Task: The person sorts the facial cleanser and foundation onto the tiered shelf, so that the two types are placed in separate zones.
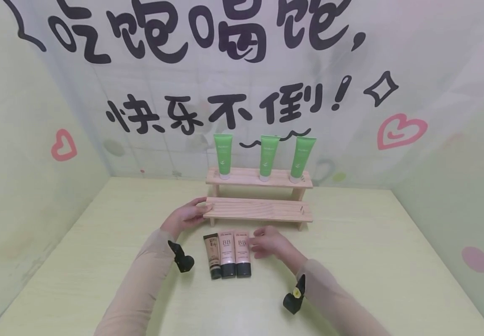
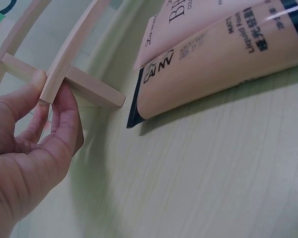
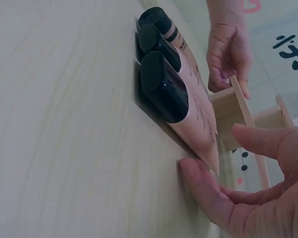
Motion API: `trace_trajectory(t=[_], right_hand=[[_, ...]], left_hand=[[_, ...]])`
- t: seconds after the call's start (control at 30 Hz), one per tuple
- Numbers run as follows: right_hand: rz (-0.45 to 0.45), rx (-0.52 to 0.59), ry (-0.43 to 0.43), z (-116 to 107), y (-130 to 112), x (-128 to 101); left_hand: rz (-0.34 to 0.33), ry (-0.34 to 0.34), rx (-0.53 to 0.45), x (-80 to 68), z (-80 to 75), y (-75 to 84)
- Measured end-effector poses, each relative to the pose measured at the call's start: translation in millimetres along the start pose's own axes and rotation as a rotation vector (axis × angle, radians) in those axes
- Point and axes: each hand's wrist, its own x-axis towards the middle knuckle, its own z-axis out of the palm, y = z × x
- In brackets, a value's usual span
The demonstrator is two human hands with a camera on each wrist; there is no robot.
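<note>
With thumb and fingers my left hand (image 1: 187, 216) pinches the left end of the lower step of a two-step wooden display rack (image 1: 259, 208); the left wrist view shows the thumb on top of the board (image 2: 72, 49) and fingers beneath. My right hand (image 1: 272, 242) is beside the right-hand pink BB cream tube (image 1: 242, 252), thumb and fingers apart around its flat end. Whether a fingertip touches that tube (image 3: 201, 124) I cannot tell. Left of it lie another pink BB cream tube (image 1: 227, 252) and a tan liquid foundation tube (image 1: 212, 254), all black-capped.
Three green tubes stand on white caps along the rack's upper step: left (image 1: 224, 156), middle (image 1: 269, 157) and right (image 1: 302, 158). The pale table (image 1: 351, 261) extends to both sides. Behind the rack hangs a white backdrop (image 1: 162, 154) with black lettering.
</note>
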Motion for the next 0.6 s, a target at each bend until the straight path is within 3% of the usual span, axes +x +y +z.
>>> trace_trajectory(t=[0.27,0.6], right_hand=[[-0.036,-0.231,0.092,20,-8,4],[-0.047,-0.266,0.024,24,-13,4]], left_hand=[[0.003,-0.005,-0.007,-0.4,-0.1,1.6],[0.007,-0.002,0.003,-1.3,-0.4,-0.4]])
